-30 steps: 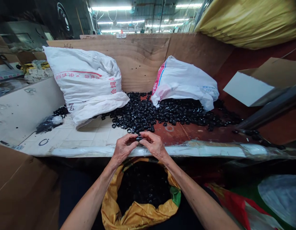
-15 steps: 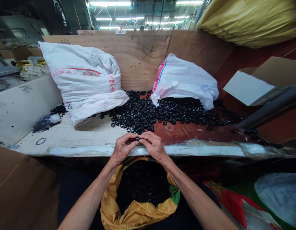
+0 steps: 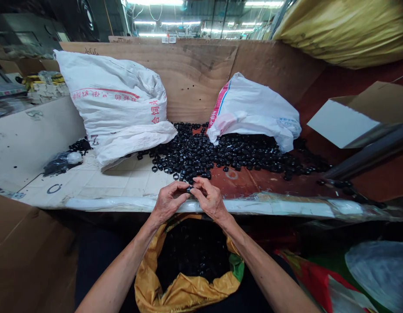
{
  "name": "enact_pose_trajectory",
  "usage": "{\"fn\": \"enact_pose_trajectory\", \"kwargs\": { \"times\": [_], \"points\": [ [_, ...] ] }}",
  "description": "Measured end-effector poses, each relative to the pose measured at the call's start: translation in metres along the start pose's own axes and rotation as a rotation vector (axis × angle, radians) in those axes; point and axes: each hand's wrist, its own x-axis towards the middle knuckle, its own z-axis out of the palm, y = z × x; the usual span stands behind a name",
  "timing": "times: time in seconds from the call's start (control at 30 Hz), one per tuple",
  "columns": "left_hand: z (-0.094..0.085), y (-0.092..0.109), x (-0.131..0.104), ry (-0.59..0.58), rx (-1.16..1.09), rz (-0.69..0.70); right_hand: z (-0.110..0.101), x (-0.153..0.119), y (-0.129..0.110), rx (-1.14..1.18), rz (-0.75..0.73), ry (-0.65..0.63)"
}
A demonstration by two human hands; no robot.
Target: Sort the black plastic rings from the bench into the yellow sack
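Observation:
My left hand (image 3: 169, 201) pinches a small black ring (image 3: 189, 189) between thumb and fingertips, just above the front edge of the bench. From the other side my right hand (image 3: 210, 201) closes on the same ring, its thumb against it and its index finger raised a little higher. Beyond the fingertips lies a heap of similar black rings (image 3: 191, 152), spread over the bench top. Below my wrists an orange-yellow sack (image 3: 188, 289) gapes wide, with many dark pieces inside that are hard to make out singly.
Two white woven sacks (image 3: 120, 100) (image 3: 253, 108) rest on the bench against a plywood board (image 3: 195, 65). An open carton (image 3: 343, 121) and a metal bar (image 3: 367, 152) are at the right. A yellow bundle (image 3: 348, 30) hangs over the upper right corner.
My right index finger has lifted slightly off the ring, and more of the ring shows between the hands. The view has shifted a little; both hands stay in place.

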Motion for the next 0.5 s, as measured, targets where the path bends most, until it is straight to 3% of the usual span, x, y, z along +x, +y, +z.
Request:
{"fn": "enact_pose_trajectory", "kwargs": {
  "times": [0.2,0.37,0.5],
  "points": [
    [-0.0001,0.0017,-0.0012,0.007,-0.04,-0.014,-0.0031,0.0002,-0.0066,-0.124,-0.125,-0.053],
    [0.0004,-0.0011,-0.0021,-0.006,-0.035,0.002,-0.002,0.0013,-0.0074,-0.371,-0.23,-0.005],
    [0.0007,-0.0022,-0.0025,0.016,-0.054,-0.013,-0.0029,0.0003,-0.0103,-0.33,-0.209,0.004]
  ]
}}
